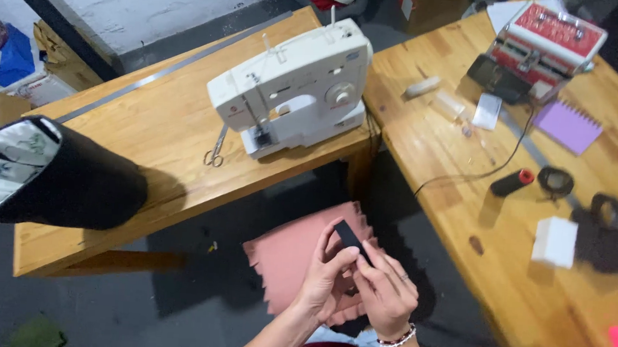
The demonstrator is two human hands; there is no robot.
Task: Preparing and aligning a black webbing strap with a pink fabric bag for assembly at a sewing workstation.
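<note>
Sewing machine [293, 87], scissors [215, 148], perhaps thread [513, 182].

A red and white rectangular case [546, 39] stands at the far right of the right counter [465, 197], with a small clear packet [486, 110] just near of it. A plain white box [554, 241] sits nearer on the right. At the far left lies a blue bag [12, 55] beside a white package [39, 89].

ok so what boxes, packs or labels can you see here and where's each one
Red and white case: far end of the right table, boxy, patterned lid.
Small white box: right table, near edge, plain cube.
Clear packet: right table beside the case, flat, whitish.
Cardboard box: floor beyond the tables, brown.
No screens or signs in view.
</note>
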